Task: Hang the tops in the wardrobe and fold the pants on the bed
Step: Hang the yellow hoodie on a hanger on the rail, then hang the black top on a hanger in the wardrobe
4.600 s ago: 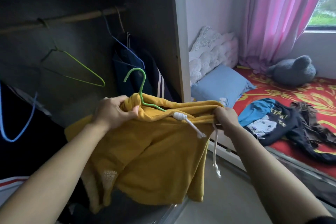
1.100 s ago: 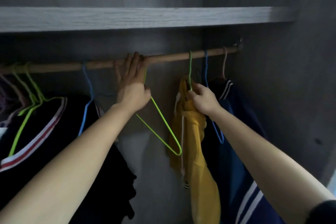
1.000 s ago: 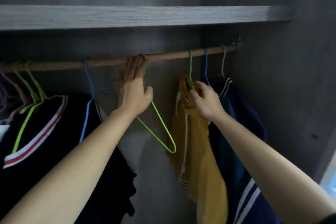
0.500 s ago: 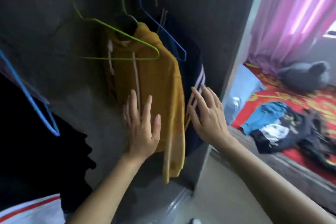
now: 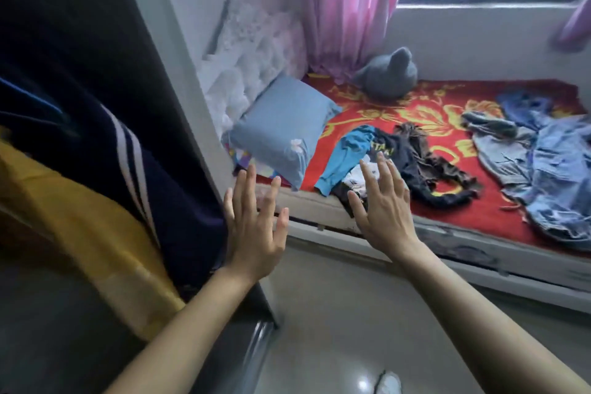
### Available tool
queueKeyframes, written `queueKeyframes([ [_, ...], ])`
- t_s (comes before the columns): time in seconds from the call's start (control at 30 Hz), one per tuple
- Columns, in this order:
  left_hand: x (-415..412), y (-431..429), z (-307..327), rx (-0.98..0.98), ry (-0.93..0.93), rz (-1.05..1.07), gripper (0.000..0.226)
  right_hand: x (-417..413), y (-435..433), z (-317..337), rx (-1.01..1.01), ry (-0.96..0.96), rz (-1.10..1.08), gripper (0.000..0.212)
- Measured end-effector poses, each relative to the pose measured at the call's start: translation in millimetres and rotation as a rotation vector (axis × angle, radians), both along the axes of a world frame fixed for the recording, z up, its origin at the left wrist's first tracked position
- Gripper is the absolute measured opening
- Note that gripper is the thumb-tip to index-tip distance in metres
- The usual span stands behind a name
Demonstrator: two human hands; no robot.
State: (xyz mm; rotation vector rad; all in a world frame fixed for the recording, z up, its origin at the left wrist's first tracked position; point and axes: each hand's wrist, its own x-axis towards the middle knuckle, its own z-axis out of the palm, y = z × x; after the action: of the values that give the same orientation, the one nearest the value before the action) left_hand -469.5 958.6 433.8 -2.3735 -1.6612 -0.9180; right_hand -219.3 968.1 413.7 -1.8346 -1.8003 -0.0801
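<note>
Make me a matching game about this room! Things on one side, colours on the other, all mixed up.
Things:
1 pillow
2 soft toy
3 curtain
4 bed cover

Colours:
A pink
B red with yellow flowers
C light blue
D grey

Pairs: 1-C; 2-D; 3-A; 4-B
</note>
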Motion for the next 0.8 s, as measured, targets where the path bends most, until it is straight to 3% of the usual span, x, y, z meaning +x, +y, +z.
queueKeyframes([
  [0.2,135.5,117.3,-35.9,-0.269,0.159,-0.010,0.068,155.8,62.9,-35.9,-0.206,-0.019,-0.179,0.074],
  [0.4,224.5,181.2,-64.1,-0.456,0.238,-0.013,0.082,257.4,114.7,-53.2,-0.385,-0.052,-0.234,0.076],
  [0.63,292.3,271.9,-108.5,-0.529,0.311,-0.070,0.082,321.4,189.5,-103.7,-0.592,-0.043,-0.241,0.077],
  [0.8,327.9,369.3,-161.1,-0.649,0.377,-0.079,0.069,353.5,260.1,-145.4,-0.746,-0.055,-0.217,0.079],
])
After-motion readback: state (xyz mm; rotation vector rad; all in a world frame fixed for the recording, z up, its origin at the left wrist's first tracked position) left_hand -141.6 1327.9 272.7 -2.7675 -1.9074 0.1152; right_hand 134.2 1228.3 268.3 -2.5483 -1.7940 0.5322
